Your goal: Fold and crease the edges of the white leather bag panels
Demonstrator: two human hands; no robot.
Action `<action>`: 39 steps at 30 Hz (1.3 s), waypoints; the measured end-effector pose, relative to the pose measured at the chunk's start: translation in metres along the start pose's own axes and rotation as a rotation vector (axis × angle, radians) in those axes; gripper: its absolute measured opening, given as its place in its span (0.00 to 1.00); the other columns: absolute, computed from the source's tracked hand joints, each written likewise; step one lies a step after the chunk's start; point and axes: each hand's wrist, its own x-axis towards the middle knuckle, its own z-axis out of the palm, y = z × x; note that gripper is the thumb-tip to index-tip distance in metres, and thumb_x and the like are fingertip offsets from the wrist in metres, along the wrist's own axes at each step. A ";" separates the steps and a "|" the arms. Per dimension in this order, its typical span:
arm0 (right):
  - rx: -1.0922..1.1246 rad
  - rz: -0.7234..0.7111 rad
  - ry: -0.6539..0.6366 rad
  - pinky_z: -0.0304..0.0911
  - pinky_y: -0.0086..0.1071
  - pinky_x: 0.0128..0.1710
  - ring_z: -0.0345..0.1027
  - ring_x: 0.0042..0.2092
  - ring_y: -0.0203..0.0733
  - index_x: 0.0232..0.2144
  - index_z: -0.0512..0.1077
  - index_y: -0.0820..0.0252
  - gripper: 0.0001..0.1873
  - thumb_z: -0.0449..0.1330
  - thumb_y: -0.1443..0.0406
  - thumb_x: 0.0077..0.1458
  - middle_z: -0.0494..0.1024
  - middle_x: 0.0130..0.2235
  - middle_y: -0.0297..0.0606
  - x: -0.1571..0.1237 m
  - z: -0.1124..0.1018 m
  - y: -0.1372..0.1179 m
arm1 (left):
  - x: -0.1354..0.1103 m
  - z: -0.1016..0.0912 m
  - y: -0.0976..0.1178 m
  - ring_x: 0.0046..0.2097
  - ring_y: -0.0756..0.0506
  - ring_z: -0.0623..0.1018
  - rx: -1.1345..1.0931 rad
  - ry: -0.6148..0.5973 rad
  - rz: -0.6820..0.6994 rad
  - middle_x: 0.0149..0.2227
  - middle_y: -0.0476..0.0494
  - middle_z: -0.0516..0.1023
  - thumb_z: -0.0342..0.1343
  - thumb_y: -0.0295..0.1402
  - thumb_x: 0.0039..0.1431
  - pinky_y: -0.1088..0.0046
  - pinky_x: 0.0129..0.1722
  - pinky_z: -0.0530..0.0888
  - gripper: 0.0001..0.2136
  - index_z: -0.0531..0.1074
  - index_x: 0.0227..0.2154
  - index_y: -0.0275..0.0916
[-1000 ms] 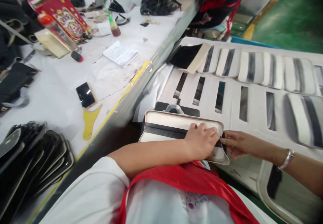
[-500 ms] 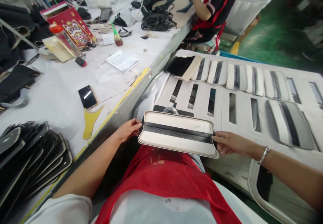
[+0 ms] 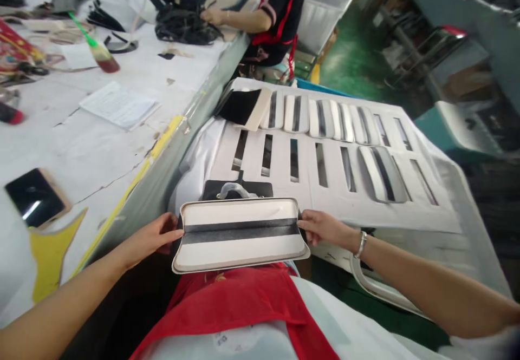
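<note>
Between my hands, in front of the red apron, is a cream bag piece with rounded corners, raised edges and a black strip along its middle. My left hand pinches its left end between thumb and fingers. My right hand is closed on the dark side part at its right end. Just behind it shows a black part with a wrapped, curved handle; I cannot tell whether the two are joined.
On the right, a slotted white board carries several cream-and-black bag pieces. The left table holds a phone, a yellow template, papers and a glue bottle. Behind, a co-worker's arm reaches over the table.
The view has swung to the right, so the table and board sit further left. My hands still hold the bag piece by its ends, now more level. The co-worker's hand has lowered to the table.
</note>
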 end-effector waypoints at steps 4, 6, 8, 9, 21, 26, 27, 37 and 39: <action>0.003 -0.069 0.136 0.56 0.22 0.15 0.61 0.16 0.29 0.27 0.56 0.58 0.17 0.61 0.56 0.52 0.68 0.17 0.25 -0.007 0.007 0.003 | 0.013 0.009 0.044 0.55 0.36 0.69 0.453 0.190 0.325 0.55 0.36 0.67 0.56 0.44 0.48 0.57 0.53 0.69 0.30 0.60 0.53 0.39; -0.014 -0.091 0.173 0.55 0.21 0.15 0.61 0.15 0.29 0.27 0.56 0.58 0.15 0.59 0.59 0.53 0.67 0.17 0.25 -0.010 0.010 0.003 | 0.025 0.033 0.075 0.60 0.37 0.64 0.617 0.249 0.542 0.59 0.37 0.63 0.53 0.40 0.51 0.57 0.59 0.62 0.28 0.60 0.56 0.38; -0.036 -0.120 0.201 0.52 0.20 0.14 0.59 0.15 0.28 0.27 0.56 0.58 0.13 0.58 0.61 0.54 0.67 0.17 0.25 -0.012 0.012 0.003 | 0.041 0.064 0.104 0.59 0.39 0.65 0.722 0.125 0.692 0.58 0.38 0.66 0.53 0.36 0.51 0.61 0.61 0.60 0.26 0.63 0.55 0.38; -0.044 -0.134 0.215 0.51 0.20 0.14 0.58 0.15 0.28 0.27 0.56 0.58 0.12 0.58 0.62 0.54 0.67 0.16 0.25 -0.013 0.012 0.003 | 0.049 0.077 0.116 0.58 0.39 0.68 0.759 0.040 0.699 0.56 0.38 0.69 0.52 0.34 0.50 0.62 0.59 0.62 0.26 0.64 0.54 0.38; -0.027 -0.304 0.239 0.50 0.20 0.14 0.54 0.17 0.27 0.28 0.58 0.58 0.12 0.56 0.57 0.54 0.64 0.18 0.25 -0.012 0.015 0.023 | 0.085 0.121 0.157 0.46 0.42 0.77 0.639 -0.317 0.690 0.46 0.47 0.78 0.52 0.25 0.45 0.71 0.48 0.70 0.23 0.73 0.47 0.43; -0.034 -0.287 0.230 0.50 0.21 0.14 0.55 0.17 0.28 0.27 0.58 0.57 0.11 0.56 0.59 0.54 0.64 0.17 0.25 -0.015 0.012 0.018 | 0.090 0.131 0.154 0.43 0.44 0.77 0.491 -0.259 0.694 0.43 0.46 0.79 0.54 0.33 0.50 0.72 0.47 0.70 0.15 0.75 0.42 0.41; -0.026 -0.284 0.226 0.50 0.21 0.14 0.55 0.17 0.28 0.27 0.57 0.57 0.11 0.56 0.60 0.54 0.64 0.17 0.25 -0.014 0.012 0.018 | 0.091 0.133 0.154 0.42 0.44 0.77 0.491 -0.251 0.691 0.41 0.47 0.79 0.54 0.34 0.51 0.72 0.45 0.71 0.14 0.75 0.41 0.41; -0.199 -0.349 0.287 0.49 0.24 0.20 0.57 0.20 0.31 0.27 0.59 0.57 0.11 0.55 0.59 0.55 0.65 0.18 0.26 -0.013 0.009 0.021 | 0.093 0.132 0.165 0.39 0.44 0.77 0.545 -0.272 0.640 0.38 0.48 0.81 0.56 0.34 0.49 0.72 0.45 0.71 0.14 0.77 0.40 0.42; -0.318 -0.415 0.342 0.48 0.26 0.23 0.57 0.22 0.32 0.26 0.59 0.57 0.10 0.55 0.60 0.55 0.65 0.19 0.27 -0.015 0.009 0.020 | 0.088 0.110 0.156 0.42 0.43 0.77 0.460 -0.340 0.581 0.40 0.48 0.80 0.57 0.35 0.48 0.71 0.49 0.70 0.16 0.77 0.42 0.42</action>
